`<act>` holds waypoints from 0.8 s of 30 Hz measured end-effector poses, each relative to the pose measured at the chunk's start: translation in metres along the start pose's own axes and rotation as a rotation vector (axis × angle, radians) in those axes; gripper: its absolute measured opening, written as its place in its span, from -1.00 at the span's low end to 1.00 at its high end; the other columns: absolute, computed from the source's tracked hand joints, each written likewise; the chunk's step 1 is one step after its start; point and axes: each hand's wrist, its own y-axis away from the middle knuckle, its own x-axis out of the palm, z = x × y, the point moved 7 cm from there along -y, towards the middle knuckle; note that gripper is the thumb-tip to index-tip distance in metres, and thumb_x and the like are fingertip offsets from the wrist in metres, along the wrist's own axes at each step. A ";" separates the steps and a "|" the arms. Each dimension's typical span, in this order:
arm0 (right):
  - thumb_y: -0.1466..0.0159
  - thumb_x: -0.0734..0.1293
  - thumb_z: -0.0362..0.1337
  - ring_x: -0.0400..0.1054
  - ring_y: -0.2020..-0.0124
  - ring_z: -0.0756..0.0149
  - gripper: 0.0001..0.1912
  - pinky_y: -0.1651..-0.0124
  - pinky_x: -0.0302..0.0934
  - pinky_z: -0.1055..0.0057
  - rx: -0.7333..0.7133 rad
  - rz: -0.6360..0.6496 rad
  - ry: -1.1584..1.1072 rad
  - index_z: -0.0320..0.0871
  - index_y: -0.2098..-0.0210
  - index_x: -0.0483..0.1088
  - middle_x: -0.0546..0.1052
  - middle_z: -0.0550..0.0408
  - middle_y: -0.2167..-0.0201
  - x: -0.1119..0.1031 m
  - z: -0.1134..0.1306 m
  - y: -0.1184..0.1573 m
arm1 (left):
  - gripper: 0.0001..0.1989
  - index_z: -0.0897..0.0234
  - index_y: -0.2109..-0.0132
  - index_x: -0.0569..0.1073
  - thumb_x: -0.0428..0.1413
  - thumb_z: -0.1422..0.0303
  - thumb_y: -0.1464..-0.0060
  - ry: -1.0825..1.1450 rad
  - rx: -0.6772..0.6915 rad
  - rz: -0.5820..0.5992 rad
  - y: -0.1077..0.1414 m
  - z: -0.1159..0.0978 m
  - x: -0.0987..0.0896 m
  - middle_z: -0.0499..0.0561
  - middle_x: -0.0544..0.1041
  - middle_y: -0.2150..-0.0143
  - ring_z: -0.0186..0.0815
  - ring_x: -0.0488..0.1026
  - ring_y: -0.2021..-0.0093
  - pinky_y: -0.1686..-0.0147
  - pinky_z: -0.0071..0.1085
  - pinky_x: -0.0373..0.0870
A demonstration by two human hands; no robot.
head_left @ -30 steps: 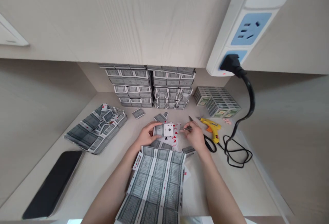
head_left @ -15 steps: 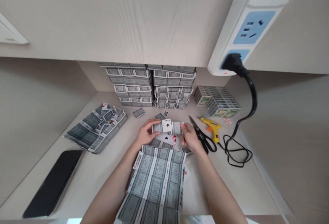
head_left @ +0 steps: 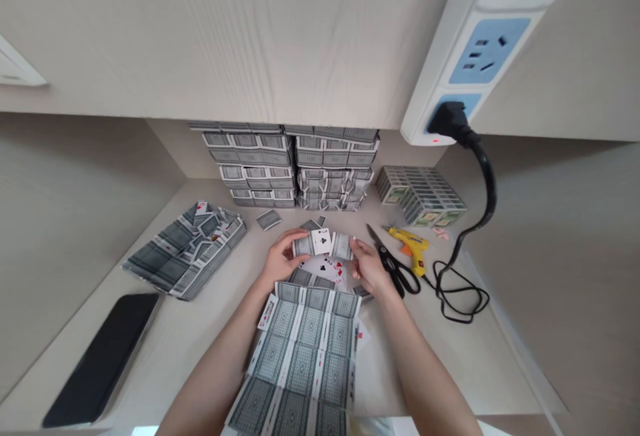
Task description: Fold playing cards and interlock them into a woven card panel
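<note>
My left hand (head_left: pixel 281 257) is closed, thumb and fingers pinching a grey-backed playing card (head_left: pixel 303 245). A face-up three of clubs (head_left: pixel 323 241) sits against that card's right side. Between the fingers of my right hand (head_left: pixel 367 264) is another grey-backed card (head_left: pixel 341 247), slightly tilted, its left edge close to the three; I cannot tell whether they touch. Loose face-up cards (head_left: pixel 324 268) and grey-backed ones lie beneath both hands. In front of me, between my forearms, is a large panel of joined cards (head_left: pixel 304 356) with raised edges.
Stacked card-built blocks (head_left: pixel 260 156) stand at the back. Left are a card-made tray (head_left: pixel 175 249) with loose cards and a black phone (head_left: pixel 103 359). On the right lie scissors (head_left: pixel 395 266), a yellow glue gun (head_left: pixel 411 244), a cable (head_left: pixel 463 303) and packed card decks (head_left: pixel 425 196).
The right card has tilted a little, and its left edge now stands slightly off the three of clubs. Both hands have otherwise hardly moved; the whole view has shifted slightly.
</note>
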 end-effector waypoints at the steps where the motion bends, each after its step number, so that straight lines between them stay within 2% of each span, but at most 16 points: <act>1: -0.05 0.29 0.06 0.01 0.88 0.52 -0.64 0.84 -0.20 0.58 -0.002 0.004 0.001 -0.10 0.45 0.20 0.16 0.36 0.84 0.001 0.000 0.000 | -0.59 0.23 0.06 0.39 0.19 0.28 0.12 0.000 -0.011 0.013 0.000 0.001 0.001 0.13 0.37 -0.01 -0.17 0.31 -0.02 0.04 -0.24 0.27; 3: -0.06 0.28 0.03 0.05 0.88 0.49 -0.66 0.84 -0.18 0.59 -0.005 0.013 0.011 -0.10 0.42 0.21 0.16 0.37 0.86 0.003 0.001 0.001 | -0.55 0.24 0.04 0.38 0.20 0.27 0.13 -0.002 -0.051 0.035 0.001 0.004 0.004 0.13 0.37 0.00 -0.18 0.36 0.05 0.18 -0.32 0.34; 5: -0.07 0.28 0.02 0.09 0.87 0.48 -0.67 0.83 -0.16 0.59 -0.017 0.025 0.027 -0.11 0.39 0.22 0.18 0.36 0.85 0.005 0.002 0.002 | -0.50 0.24 0.00 0.36 0.21 0.27 0.15 -0.004 -0.112 0.059 0.003 0.008 0.006 0.11 0.40 0.06 -0.28 0.41 0.26 0.38 -0.41 0.35; 7: -0.08 0.27 0.02 0.12 0.86 0.46 -0.67 0.83 -0.13 0.58 -0.036 0.037 0.045 -0.11 0.37 0.22 0.20 0.35 0.84 0.007 0.004 0.002 | -0.46 0.25 -0.03 0.33 0.21 0.27 0.16 0.004 -0.176 0.085 0.005 0.012 0.008 0.04 0.45 0.22 -0.40 0.34 0.47 0.53 -0.49 0.26; 9: -0.09 0.25 0.03 0.13 0.86 0.45 -0.67 0.83 -0.11 0.58 -0.049 0.045 0.070 -0.10 0.35 0.22 0.21 0.35 0.83 0.007 0.005 0.003 | -0.43 0.26 -0.04 0.30 0.22 0.28 0.17 0.036 -0.226 0.110 0.006 0.015 0.010 -0.05 0.44 0.41 -0.46 0.25 0.57 0.60 -0.53 0.18; 11: -0.10 0.22 0.05 0.14 0.87 0.43 -0.66 0.84 -0.10 0.56 -0.066 0.045 0.115 -0.09 0.35 0.21 0.21 0.35 0.84 0.007 0.006 0.003 | -0.41 0.28 -0.04 0.28 0.22 0.29 0.18 0.081 -0.261 0.126 0.007 0.017 0.011 -0.11 0.40 0.52 -0.46 0.23 0.60 0.61 -0.54 0.15; 13: -0.13 0.18 0.07 0.14 0.88 0.40 -0.66 0.85 -0.08 0.54 -0.096 0.032 0.197 -0.08 0.34 0.19 0.21 0.35 0.86 0.007 0.006 0.004 | -0.40 0.29 -0.04 0.27 0.22 0.30 0.20 0.113 -0.282 0.135 0.007 0.019 0.012 -0.09 0.42 0.50 -0.45 0.25 0.59 0.61 -0.54 0.15; 16: -0.16 0.14 0.08 0.13 0.89 0.36 -0.66 0.86 -0.04 0.51 -0.156 0.002 0.324 -0.07 0.34 0.19 0.17 0.35 0.89 0.006 0.009 0.005 | -0.40 0.28 -0.02 0.27 0.23 0.32 0.23 0.120 -0.284 0.140 0.007 0.019 0.011 0.01 0.49 0.33 -0.44 0.30 0.56 0.60 -0.54 0.19; 19: -0.15 0.15 0.07 0.21 0.83 0.36 -0.67 0.79 0.10 0.46 -0.176 0.026 0.293 -0.06 0.34 0.17 0.29 0.30 0.79 0.008 0.011 0.004 | -0.40 0.28 -0.01 0.28 0.23 0.31 0.24 0.112 -0.268 0.142 0.006 0.016 0.011 0.08 0.48 0.17 -0.45 0.33 0.55 0.60 -0.53 0.22; 22: -0.13 0.19 0.04 0.30 0.74 0.35 -0.68 0.72 0.21 0.40 -0.151 0.083 0.214 -0.06 0.32 0.14 0.39 0.24 0.61 0.012 0.010 0.002 | -0.41 0.29 -0.01 0.27 0.22 0.32 0.22 0.113 -0.270 0.157 0.006 0.014 0.011 0.05 0.49 0.24 -0.45 0.32 0.56 0.60 -0.54 0.22; 24: -0.12 0.20 0.03 0.30 0.72 0.35 -0.69 0.71 0.22 0.39 -0.148 0.106 0.199 -0.05 0.31 0.14 0.40 0.23 0.59 0.014 0.011 0.001 | -0.42 0.31 -0.02 0.27 0.22 0.34 0.20 0.109 -0.279 0.168 0.007 0.014 0.012 0.01 0.49 0.34 -0.46 0.30 0.57 0.60 -0.54 0.21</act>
